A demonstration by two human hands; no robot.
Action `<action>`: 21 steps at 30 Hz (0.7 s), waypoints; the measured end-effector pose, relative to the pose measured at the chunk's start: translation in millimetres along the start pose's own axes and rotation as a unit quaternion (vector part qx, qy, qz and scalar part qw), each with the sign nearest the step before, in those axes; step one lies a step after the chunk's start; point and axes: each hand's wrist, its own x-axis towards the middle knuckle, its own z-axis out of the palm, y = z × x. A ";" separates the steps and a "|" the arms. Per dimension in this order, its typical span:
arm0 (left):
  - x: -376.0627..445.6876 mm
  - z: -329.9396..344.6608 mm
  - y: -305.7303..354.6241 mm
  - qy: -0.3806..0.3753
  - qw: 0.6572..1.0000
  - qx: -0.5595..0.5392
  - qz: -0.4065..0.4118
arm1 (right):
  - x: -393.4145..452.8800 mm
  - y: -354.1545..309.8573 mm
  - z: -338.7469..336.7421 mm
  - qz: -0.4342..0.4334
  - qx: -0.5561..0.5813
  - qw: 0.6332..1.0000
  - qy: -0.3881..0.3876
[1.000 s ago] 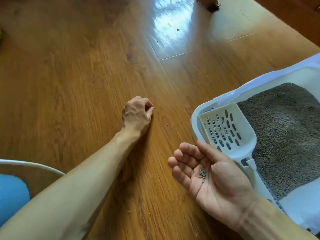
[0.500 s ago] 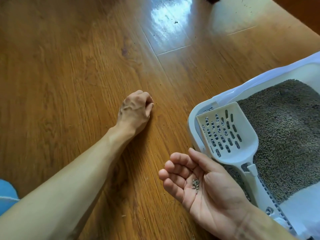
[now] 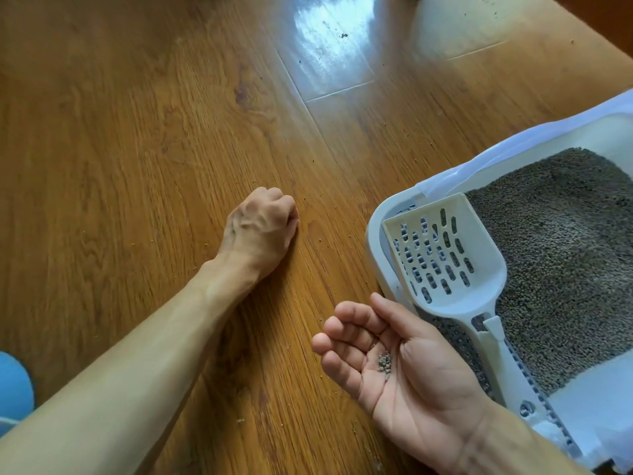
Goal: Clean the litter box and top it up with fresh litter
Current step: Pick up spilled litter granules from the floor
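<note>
In the head view, the left hand (image 3: 262, 228) is seen knuckles-up on the wooden floor (image 3: 137, 149), fingers curled under and pressed together at the tips as though stray grains are being pinched; whether anything is actually caught there cannot be told. The right hand (image 3: 394, 365) is held palm-up just beside the litter box (image 3: 375, 234), fingers loosely cupped, and a small heap of grey litter pellets (image 3: 384, 362) is cradled in the palm. A white slotted scoop (image 3: 445, 255) is laid across the near corner of the box, its handle running along the rim toward the wearer. The box is filled with grey litter (image 3: 565, 252), which lies fairly level. Scattered specks are visible on the floorboards around the left hand and farther off near the glare patch. A blue object (image 3: 13, 389) is cut off at the lower left edge.

Compared with a second ago, little is changed: the left fist is kept on nearly the same spot of floor, the cupped right palm is carried slightly lower in the frame, and the pellet heap looks no larger. It is judged that spilled grains are being gathered by hand, a tidying step around the box, with the collected pellets yet to be tipped away.
</note>
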 end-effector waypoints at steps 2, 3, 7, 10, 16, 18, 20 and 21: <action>1.9 0.2 2.6 -0.012 0.998 0.058 0.036 | -0.1 0.3 -0.8 0.000 -0.001 1.000 0.001; 3.2 0.9 3.1 -0.018 0.995 0.080 0.049 | 0.0 0.1 -0.9 0.000 -0.001 1.000 0.001; 3.6 2.6 3.7 -0.041 0.994 0.087 0.046 | 0.8 0.5 -1.2 -0.001 0.001 1.000 0.001; -3.6 2.5 9.4 -0.038 0.999 0.013 0.025 | 0.1 0.8 -2.3 0.002 0.004 1.000 -0.001; -8.3 10.1 25.4 -0.030 0.996 0.008 0.082 | -0.6 1.6 -4.3 0.001 0.004 1.000 0.000; -8.7 14.8 26.9 -0.021 0.994 0.048 0.097 | -0.2 1.4 -5.1 0.000 0.003 1.000 0.000; -9.2 17.9 28.8 -0.020 0.987 0.109 0.115 | 0.1 1.1 -5.6 -0.001 0.002 1.000 0.001; -8.4 17.4 30.3 -0.020 0.983 0.134 0.125 | 0.1 1.1 -5.7 -0.003 0.003 1.000 0.003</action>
